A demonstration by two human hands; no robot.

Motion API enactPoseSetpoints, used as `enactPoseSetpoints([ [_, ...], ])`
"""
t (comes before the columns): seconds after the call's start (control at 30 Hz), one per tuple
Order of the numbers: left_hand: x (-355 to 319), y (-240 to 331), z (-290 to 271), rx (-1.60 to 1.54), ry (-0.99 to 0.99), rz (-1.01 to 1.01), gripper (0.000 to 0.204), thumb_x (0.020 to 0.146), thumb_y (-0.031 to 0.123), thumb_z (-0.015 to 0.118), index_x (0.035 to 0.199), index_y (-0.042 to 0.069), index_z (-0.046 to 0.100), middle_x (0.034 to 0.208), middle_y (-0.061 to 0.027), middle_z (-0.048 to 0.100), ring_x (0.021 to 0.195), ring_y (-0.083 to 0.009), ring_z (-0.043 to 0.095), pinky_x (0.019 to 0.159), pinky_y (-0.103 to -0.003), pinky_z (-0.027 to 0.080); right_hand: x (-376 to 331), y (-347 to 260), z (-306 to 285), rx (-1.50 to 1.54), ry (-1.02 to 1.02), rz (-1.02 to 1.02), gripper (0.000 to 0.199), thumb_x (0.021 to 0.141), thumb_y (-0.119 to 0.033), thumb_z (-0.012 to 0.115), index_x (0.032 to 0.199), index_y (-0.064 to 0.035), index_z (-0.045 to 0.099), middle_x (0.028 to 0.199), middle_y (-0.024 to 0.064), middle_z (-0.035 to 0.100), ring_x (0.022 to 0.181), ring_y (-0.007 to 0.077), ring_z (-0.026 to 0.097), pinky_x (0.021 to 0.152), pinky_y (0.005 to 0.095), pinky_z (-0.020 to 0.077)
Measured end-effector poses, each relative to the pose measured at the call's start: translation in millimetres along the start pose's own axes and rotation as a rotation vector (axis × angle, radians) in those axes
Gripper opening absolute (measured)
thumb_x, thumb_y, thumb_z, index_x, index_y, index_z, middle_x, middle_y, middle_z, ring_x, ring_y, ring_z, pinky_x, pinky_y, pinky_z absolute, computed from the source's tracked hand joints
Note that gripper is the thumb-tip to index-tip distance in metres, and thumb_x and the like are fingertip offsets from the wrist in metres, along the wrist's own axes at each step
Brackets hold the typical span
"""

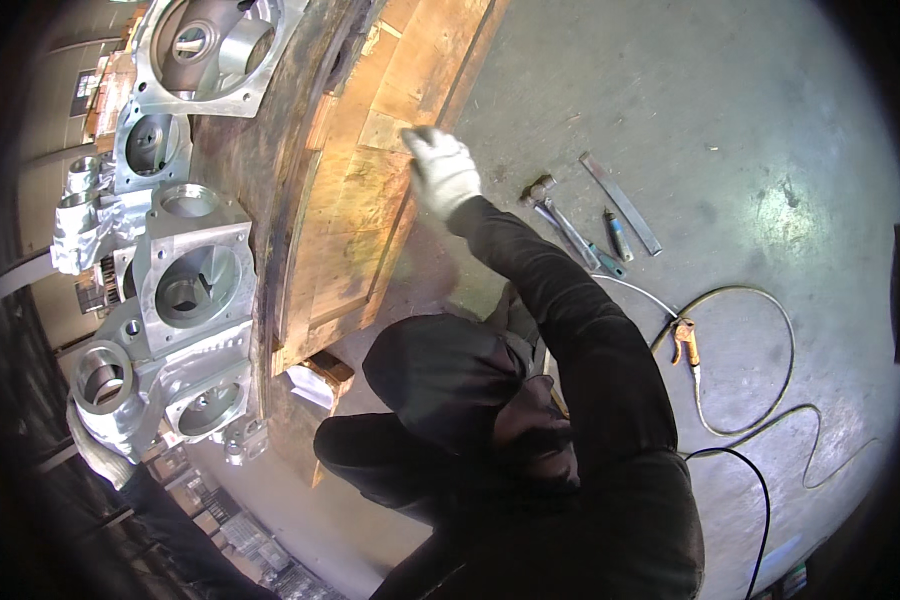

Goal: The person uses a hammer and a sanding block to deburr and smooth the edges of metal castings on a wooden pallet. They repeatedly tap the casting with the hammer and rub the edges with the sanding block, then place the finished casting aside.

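Note:
My right hand [442, 170], in a white glove, reaches forward to the near edge of a wooden pallet [355, 215], its fingers curled over a plank's corner. My left hand [92, 448], in a grey knit glove, sits at the far lower left and cups the underside of a round-flanged aluminium casting [105, 378]. Several similar machined metal housings [192, 275] stand in a row along the pallet's left side. My dark-clothed knees [440, 380] are bent between my arms.
On the concrete floor [730, 120] to the right lie a hammer [542, 195], a flat metal bar [620, 200], two small hand tools [615, 240], an orange-handled air gun [684, 340] with its looping hose [770, 400], and a black cable [760, 500].

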State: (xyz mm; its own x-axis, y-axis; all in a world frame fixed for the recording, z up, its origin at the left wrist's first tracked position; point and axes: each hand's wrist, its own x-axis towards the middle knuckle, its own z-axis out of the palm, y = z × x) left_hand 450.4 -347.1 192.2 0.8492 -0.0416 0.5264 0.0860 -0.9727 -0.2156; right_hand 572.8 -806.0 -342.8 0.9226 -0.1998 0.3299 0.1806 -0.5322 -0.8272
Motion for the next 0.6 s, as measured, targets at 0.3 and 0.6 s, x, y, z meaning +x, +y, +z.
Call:
enactPoseSetpoints([
  [0.3,0,2,1,-0.471,-0.003,-0.191,0.064,0.084,0.021,0.074,0.141,-0.001,0.054,0.139,-0.0195,0.060,0.126,-0.0313,0.061,0.110,-0.041,0.046,123,-63,27,0.214,0.338,0.096,0.043,0.083,-0.019,0.069,0.124,-0.0107,0.063,0.123,0.0179,0.060,0.113,0.0381,0.056,0.097,0.0502,0.0442],
  [0.6,-7,33,6,-0.517,0.020,-0.298,0.050,0.100,0.023,0.052,0.144,-0.001,0.051,0.143,-0.0155,0.057,0.129,-0.0276,0.057,0.111,-0.040,0.044,260,-42,108,0.282,0.498,0.671,0.030,0.100,-0.033,0.055,0.113,-0.0112,0.069,0.108,0.0143,0.064,0.105,0.0334,0.063,0.087,0.0461,0.0503],
])
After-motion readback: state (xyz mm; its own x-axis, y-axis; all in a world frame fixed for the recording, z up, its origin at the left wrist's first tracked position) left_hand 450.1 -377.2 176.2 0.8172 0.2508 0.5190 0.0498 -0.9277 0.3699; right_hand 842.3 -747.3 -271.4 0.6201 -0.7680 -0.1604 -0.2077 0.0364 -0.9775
